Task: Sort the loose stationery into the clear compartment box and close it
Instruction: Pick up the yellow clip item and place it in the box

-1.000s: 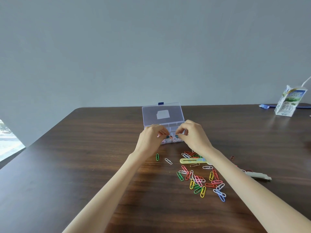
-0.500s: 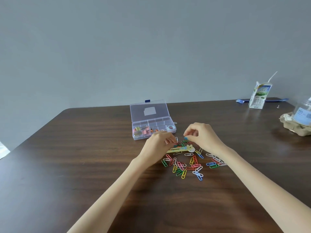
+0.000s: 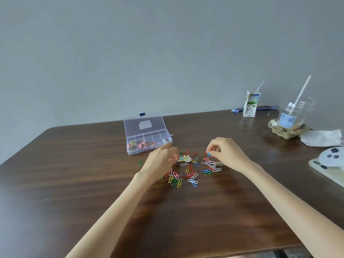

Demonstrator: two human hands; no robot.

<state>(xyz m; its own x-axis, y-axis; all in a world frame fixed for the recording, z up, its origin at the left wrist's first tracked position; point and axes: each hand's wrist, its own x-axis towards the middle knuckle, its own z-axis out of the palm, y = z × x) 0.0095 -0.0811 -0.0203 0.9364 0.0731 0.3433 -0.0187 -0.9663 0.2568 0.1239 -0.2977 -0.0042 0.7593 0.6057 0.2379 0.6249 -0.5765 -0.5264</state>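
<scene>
The clear compartment box point(image 3: 149, 146) stands open at the back of the wooden table point(image 3: 74, 183), its lid point(image 3: 143, 124) raised; binder clips and small rings lie in its front cells. Coloured paper clips point(image 3: 189, 173) are scattered in front of it around a yellow animal-shaped piece point(image 3: 184, 158). My left hand point(image 3: 160, 162) hovers over the pile's left side, fingertips curled together at the yellow piece's end; what they hold is hidden. My right hand point(image 3: 225, 153) pinches a red paper clip point(image 3: 205, 155) just above the pile's right side.
One green clip point(image 3: 139, 162) lies alone left of the pile. A small metal piece point(image 3: 217, 163) sits under my right hand. At the back right stand a milk carton point(image 3: 251, 106) and a glass jar point(image 3: 294, 116) on crumpled paper, with a panda-patterned item point(image 3: 329, 161) nearer.
Both hands have left the box and come back down to the clip pile. My view has swung right, so the box now sits to the left and the jar is in sight.
</scene>
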